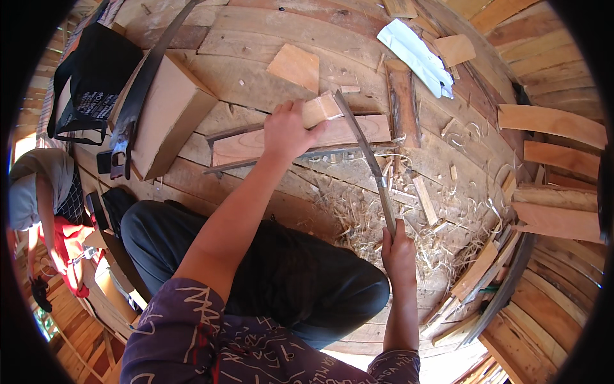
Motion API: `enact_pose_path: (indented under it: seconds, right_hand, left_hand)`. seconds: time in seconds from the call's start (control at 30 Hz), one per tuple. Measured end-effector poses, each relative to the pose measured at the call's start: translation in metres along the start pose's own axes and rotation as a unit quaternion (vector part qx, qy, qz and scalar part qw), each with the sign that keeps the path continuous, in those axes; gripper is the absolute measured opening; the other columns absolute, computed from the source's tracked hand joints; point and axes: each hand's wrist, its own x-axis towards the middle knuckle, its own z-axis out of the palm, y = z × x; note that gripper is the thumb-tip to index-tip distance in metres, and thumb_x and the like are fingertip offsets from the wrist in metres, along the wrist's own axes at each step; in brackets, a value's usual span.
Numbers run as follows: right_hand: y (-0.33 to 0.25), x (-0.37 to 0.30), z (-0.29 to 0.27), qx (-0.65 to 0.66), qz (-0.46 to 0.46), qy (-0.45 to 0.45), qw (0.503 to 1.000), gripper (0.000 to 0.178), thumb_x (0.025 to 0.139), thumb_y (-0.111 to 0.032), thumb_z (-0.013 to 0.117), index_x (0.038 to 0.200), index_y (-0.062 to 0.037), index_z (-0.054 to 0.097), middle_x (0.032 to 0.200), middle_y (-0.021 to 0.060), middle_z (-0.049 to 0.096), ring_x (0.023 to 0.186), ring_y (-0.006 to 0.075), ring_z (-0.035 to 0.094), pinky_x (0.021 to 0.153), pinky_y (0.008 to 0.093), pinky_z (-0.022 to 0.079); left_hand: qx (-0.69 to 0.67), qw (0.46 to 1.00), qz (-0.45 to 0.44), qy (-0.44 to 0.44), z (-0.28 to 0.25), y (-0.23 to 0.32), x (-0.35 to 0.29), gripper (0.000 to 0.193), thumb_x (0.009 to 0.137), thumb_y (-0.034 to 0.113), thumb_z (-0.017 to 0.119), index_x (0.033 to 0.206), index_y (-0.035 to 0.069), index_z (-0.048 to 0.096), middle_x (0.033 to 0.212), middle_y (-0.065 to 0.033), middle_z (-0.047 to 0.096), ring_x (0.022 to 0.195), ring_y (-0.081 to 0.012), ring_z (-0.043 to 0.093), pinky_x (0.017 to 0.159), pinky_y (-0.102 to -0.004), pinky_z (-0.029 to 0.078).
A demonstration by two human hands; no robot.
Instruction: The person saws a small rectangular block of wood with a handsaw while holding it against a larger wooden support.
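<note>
My left hand [286, 131] is closed around a small pale wood block [322, 110], pressing it against a longer reddish plank [240, 148] on the floor. In my right hand [400, 251] is the handle of a long knife [364, 142], its dark narrow blade slanting up and left. The blade's upper end lies against or just beside the block's right end; I cannot tell whether it cuts in. A light line crosses the block near that end.
Wood shavings [368, 221] lie right of my knee. A handsaw [131, 118] leans by a cardboard box [176, 115] and a black bag [102, 77] at left. Offcuts, including a flat piece [295, 66], and a pale blue sheet [416, 54] lie farther off. Another person [48, 198] is at far left.
</note>
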Motion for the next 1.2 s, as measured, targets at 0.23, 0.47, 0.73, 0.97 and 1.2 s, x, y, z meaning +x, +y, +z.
enact_pose_path:
  seconds: [0.23,0.47,0.73,0.97,1.2]
  right_hand:
    - [-0.015,0.020,-0.015,-0.065,-0.028,-0.014,0.997,0.019,0.096,-0.015,0.056,0.109,-0.0034,0.049,0.061,0.0210,0.062,0.059,0.0403,0.065,0.049,0.0503,0.052]
    - [-0.035,0.064,0.000,-0.075,-0.053,-0.004,0.996,0.019,0.095,-0.016,0.056,0.107,-0.0037,0.048,0.063,0.0218,0.062,0.061,0.0415,0.065,0.052,0.0509,0.052]
    - [-0.033,0.075,0.010,-0.060,-0.043,-0.011,0.997,0.023,0.096,-0.016,0.057,0.112,-0.0027,0.049,0.064,0.0243,0.062,0.062,0.0447,0.064,0.052,0.0535,0.051]
    - [-0.017,0.035,-0.014,-0.100,-0.020,-0.038,0.994,0.016,0.096,-0.017,0.055,0.104,-0.0052,0.047,0.060,0.0202,0.061,0.058,0.0409,0.065,0.051,0.0512,0.053]
    - [-0.018,0.020,-0.034,-0.116,-0.031,-0.028,0.992,0.019,0.095,-0.017,0.058,0.106,-0.0050,0.049,0.061,0.0191,0.062,0.059,0.0397,0.065,0.051,0.0496,0.053]
  left_hand:
    - [-0.036,0.997,0.046,0.060,0.001,-0.003,-0.005,0.060,0.074,0.050,0.075,0.106,0.000,0.064,0.092,-0.0141,0.064,0.088,-0.0317,0.063,0.075,-0.0436,0.051]
    - [-0.022,0.993,0.077,0.089,0.005,-0.003,-0.010,0.060,0.074,0.050,0.074,0.109,0.002,0.063,0.093,-0.0133,0.063,0.087,-0.0313,0.063,0.071,-0.0436,0.049]
    - [0.003,0.998,0.034,0.048,0.004,0.001,-0.008,0.059,0.076,0.051,0.072,0.110,0.004,0.061,0.098,-0.0120,0.063,0.092,-0.0300,0.062,0.078,-0.0475,0.046]
    - [0.015,1.000,-0.013,0.002,0.000,0.002,-0.001,0.060,0.076,0.051,0.071,0.112,0.005,0.061,0.104,-0.0117,0.064,0.101,-0.0289,0.060,0.086,-0.0502,0.042]
    - [-0.019,0.999,0.023,0.044,0.002,-0.002,-0.005,0.059,0.075,0.047,0.073,0.114,0.004,0.062,0.103,-0.0121,0.064,0.100,-0.0296,0.060,0.086,-0.0452,0.044]
